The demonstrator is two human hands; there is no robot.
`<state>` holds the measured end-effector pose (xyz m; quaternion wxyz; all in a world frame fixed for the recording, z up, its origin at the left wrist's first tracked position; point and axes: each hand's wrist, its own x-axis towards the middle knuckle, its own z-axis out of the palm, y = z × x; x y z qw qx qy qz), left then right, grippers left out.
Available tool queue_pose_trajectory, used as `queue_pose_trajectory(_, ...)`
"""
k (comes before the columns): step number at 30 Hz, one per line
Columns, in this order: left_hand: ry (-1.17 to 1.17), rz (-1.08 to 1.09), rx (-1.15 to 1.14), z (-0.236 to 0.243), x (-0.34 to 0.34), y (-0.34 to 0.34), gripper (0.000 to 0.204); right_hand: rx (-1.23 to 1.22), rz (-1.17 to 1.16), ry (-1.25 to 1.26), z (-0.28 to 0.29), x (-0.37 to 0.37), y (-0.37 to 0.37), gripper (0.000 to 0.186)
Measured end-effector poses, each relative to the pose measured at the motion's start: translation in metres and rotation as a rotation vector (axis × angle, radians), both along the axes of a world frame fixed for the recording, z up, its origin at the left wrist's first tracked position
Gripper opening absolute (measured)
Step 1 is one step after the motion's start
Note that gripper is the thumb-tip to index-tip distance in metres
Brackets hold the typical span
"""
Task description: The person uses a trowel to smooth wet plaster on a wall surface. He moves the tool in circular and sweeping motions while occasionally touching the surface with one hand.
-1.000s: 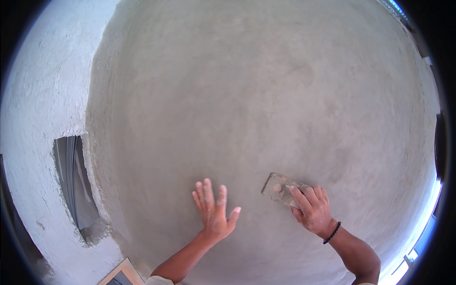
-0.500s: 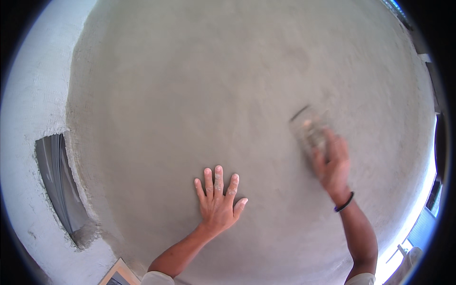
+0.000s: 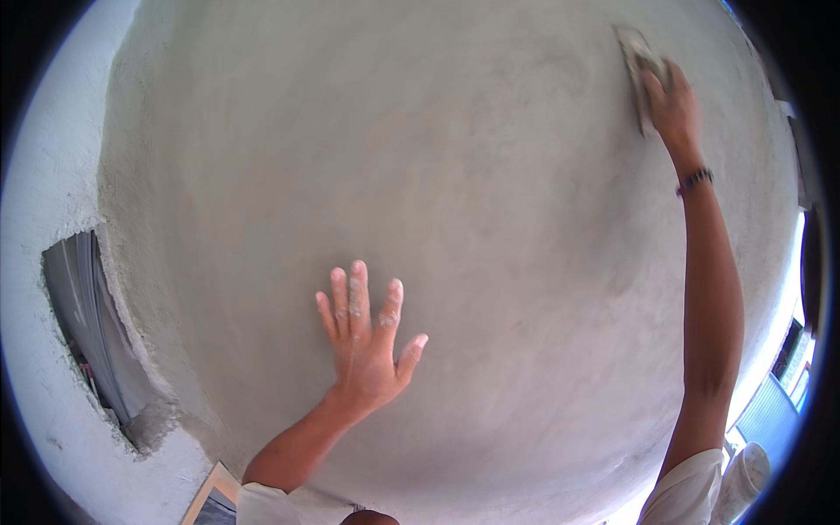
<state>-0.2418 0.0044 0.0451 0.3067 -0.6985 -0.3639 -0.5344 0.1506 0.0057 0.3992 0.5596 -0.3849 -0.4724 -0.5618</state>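
A broad grey plastered wall (image 3: 472, 219) fills most of the view. High on its right side, my right hand (image 3: 675, 103) grips the handle of a plastering trowel (image 3: 637, 79). The trowel's flat rectangular blade lies at or close to the plaster, its long side running nearly up and down. A dark band circles my right wrist. Lower and left of centre, my left hand (image 3: 366, 346) is open, fingers spread and palm toward the wall, with pale plaster on the fingers. Whether that palm touches the wall I cannot tell.
At the left, a white wall strip (image 3: 52, 157) borders the plaster, with a rough-edged opening (image 3: 92, 324) showing grey cables or pipes. A wooden frame (image 3: 214, 490) stands at the lower left. A pale cylindrical object (image 3: 744, 481) and bright daylight lie at the lower right.
My right hand has swept the trowel up and to the right, and its arm is now stretched out. My left hand sits slightly higher and further left in view.
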Motion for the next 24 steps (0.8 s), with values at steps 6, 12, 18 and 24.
queue_pose_trajectory(6, 0.057, 0.021, 0.042, 0.019, -0.012, 0.005, 0.076, -0.153, 0.079, 0.043, -0.198, -0.031, 0.004, 0.051)
queue_pose_trajectory(12, 0.153, 0.008, 0.077, 0.055, 0.032, 0.004, 0.075, -0.422, 0.096, -0.397, -0.206, -0.099, -0.021, 0.053)
queue_pose_trajectory(18, 0.243, 0.024, 0.05, 0.055, 0.05, 0.009, 0.071, -0.103, -0.04, 0.326, -0.099, 0.116, -0.022, 0.058)
queue_pose_trajectory(24, 0.264, 0.026, 0.055, 0.06, 0.059, 0.01, 0.073, -0.229, -0.116, 0.662, -0.258, 0.223, -0.038, 0.059)
